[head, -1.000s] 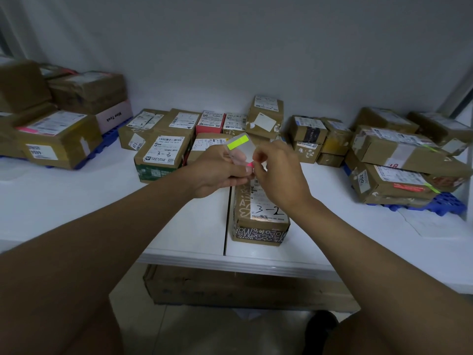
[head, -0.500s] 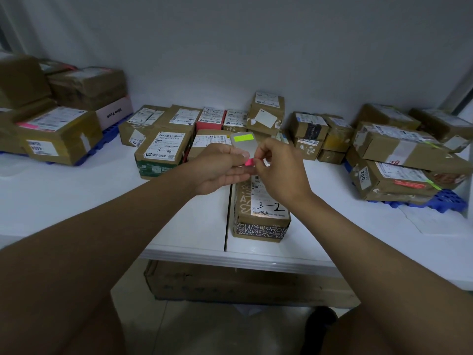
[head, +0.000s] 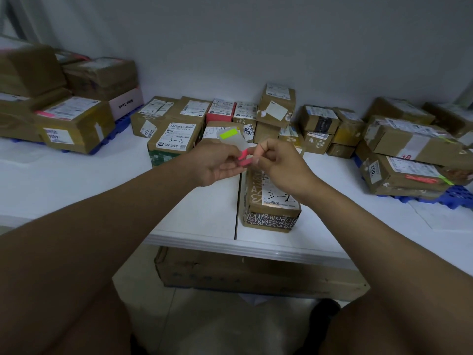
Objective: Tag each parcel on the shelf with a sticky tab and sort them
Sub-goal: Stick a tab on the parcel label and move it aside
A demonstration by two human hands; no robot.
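I read "3-2" handwritten on the front-edge parcel (head: 277, 198), "3-2" on the green-sided parcel (head: 174, 139), and "002" on a right-end parcel (head: 401, 175).

- My left hand (head: 217, 162) and right hand (head: 279, 165) meet above the shelf (head: 76, 180), the tab pad (head: 234, 143) between them.
- A parcel marked 3-2 (head: 271, 201) lies under my right hand, at the shelf's front edge.
- A row of parcels (head: 222, 111) lines the wall behind.
- Stacked parcels (head: 74, 124) sit far left, another stack (head: 409, 160) far right.
- A large carton (head: 256, 272) lies beneath the shelf.
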